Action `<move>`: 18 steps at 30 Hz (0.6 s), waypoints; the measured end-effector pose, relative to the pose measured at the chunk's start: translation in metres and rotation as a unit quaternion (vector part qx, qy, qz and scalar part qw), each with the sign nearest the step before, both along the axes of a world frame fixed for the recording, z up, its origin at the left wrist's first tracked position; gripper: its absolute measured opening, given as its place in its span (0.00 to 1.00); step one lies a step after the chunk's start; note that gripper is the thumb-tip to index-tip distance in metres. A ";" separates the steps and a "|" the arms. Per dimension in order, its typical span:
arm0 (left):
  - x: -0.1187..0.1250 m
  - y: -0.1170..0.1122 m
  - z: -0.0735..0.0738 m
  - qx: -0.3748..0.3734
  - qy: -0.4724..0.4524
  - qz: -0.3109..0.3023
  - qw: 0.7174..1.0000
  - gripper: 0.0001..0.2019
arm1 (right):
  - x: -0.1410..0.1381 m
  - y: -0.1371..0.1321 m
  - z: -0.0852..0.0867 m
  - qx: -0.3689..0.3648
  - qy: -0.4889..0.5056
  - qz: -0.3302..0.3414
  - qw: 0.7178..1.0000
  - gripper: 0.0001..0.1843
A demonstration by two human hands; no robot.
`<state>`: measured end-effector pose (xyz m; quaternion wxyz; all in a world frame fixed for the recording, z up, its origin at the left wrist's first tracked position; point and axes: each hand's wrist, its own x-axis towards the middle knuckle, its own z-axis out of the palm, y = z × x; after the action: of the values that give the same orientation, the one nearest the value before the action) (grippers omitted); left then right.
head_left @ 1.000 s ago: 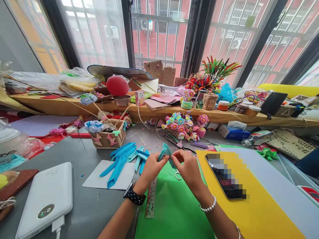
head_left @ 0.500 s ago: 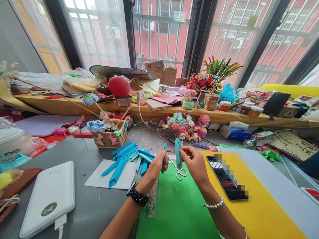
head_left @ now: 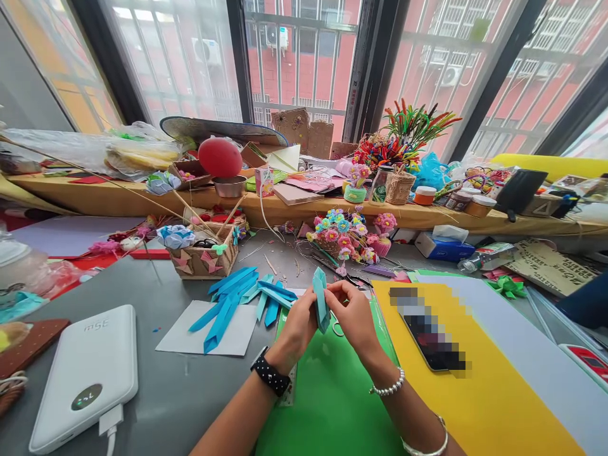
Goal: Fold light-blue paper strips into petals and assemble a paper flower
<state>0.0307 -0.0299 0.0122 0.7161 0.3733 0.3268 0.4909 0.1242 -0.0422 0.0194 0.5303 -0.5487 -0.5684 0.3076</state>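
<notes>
Left hand (head_left: 301,320): holding folded teal paper (head_left: 320,303) above the green sheet (head_left: 332,396)
Right hand (head_left: 351,310): pinching its edge
Folded blue strips (head_left: 223,320): lying piled, apparently finished
Folded teal paper: seemingly being shaped, unfinished

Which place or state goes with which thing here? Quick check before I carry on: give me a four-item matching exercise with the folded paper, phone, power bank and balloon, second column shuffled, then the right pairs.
Things
1. Folded teal paper
2. Phone
3. White power bank
4. Red balloon

Places and states
A. On the yellow sheet
B. Directly above the metal bowl
C. Between left hand and right hand
D. White cable plugged in

Pairs: 1-C, 2-A, 3-D, 4-B
</notes>
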 end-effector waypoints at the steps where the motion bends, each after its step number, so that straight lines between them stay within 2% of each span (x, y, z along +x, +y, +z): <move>1: 0.001 0.000 0.000 -0.006 -0.021 -0.004 1.000 0.12 | 0.000 0.000 0.000 0.006 -0.011 -0.003 1.000 0.08; 6: 0.002 0.000 0.002 -0.035 -0.057 0.002 0.998 0.13 | -0.002 -0.003 -0.001 0.040 -0.075 -0.014 0.996 0.05; 18: 0.005 -0.007 -0.008 0.052 0.041 0.095 0.993 0.15 | -0.013 -0.006 -0.008 0.065 -0.074 -0.034 0.995 0.03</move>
<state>0.0357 -0.0371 0.0037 0.6319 0.3968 0.3639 0.5576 0.1117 -0.0479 0.0112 0.5317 -0.5535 -0.6056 0.2102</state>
